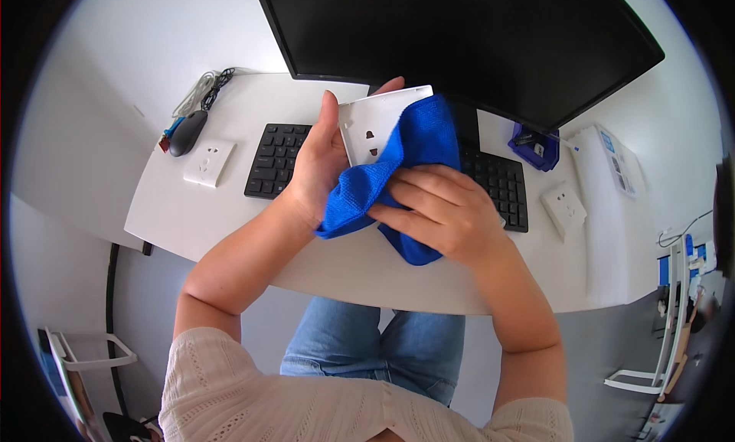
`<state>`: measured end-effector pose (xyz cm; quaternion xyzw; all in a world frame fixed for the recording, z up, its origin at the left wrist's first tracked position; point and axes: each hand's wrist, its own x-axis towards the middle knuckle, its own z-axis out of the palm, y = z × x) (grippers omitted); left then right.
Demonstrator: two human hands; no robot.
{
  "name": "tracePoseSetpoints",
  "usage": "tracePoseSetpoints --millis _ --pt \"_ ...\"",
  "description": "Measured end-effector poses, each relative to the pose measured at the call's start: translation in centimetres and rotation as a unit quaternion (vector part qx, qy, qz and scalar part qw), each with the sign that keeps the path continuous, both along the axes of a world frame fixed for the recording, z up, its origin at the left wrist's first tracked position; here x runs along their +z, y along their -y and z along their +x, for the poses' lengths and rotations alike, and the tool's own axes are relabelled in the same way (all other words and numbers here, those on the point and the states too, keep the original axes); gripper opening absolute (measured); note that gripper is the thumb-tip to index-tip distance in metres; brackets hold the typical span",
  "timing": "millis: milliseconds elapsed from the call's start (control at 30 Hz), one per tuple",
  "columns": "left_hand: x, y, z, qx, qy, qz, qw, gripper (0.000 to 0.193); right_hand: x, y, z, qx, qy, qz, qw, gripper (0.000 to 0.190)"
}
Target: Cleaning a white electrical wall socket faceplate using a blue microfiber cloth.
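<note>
My left hand (322, 155) grips a white plastic wall-socket faceplate (367, 117) by its left side, thumb along the edge and fingertips showing behind the top. Dark slots show in the plate's face. Over its right and lower part lies a blue cloth (428, 126), which hides the rest of the plate. My right hand (439, 209) holds the cloth in bent fingers against the lower part; the thumb is hidden. Both hands are raised above a black keyboard (278, 161), covering its middle.
A large dark monitor (459, 34) rises behind. Leftward sit a mouse (188, 133), coiled cables (198, 95) and a white socket (210, 163). Rightward are another socket (564, 210), a blue bin (535, 147) with small items and a stack of white sheets (603, 252). The desk edge (367, 304) curves before my lap.
</note>
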<state>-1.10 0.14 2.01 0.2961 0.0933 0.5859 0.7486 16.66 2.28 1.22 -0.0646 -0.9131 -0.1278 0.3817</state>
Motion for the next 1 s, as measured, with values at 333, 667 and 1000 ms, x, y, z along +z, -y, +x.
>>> tracePoseSetpoints --millis 333,667,1000 --pt "0.4 0.0 -0.4 -0.02 -0.079 -0.061 0.995 0.071 0.5 -1.5 1.8 0.018 -0.033 -0.006 0.999 0.026" --pt "-0.7 0.2 0.1 -0.087 -0.28 0.007 0.956 0.073 0.2 -1.6 3.1 -0.008 -0.28 -0.12 0.953 0.028" --pt "-0.4 2.0 1.7 -0.007 -0.402 0.141 0.905 0.04 1.1 -2.0 2.2 -0.198 -0.338 -0.465 0.794 0.024"
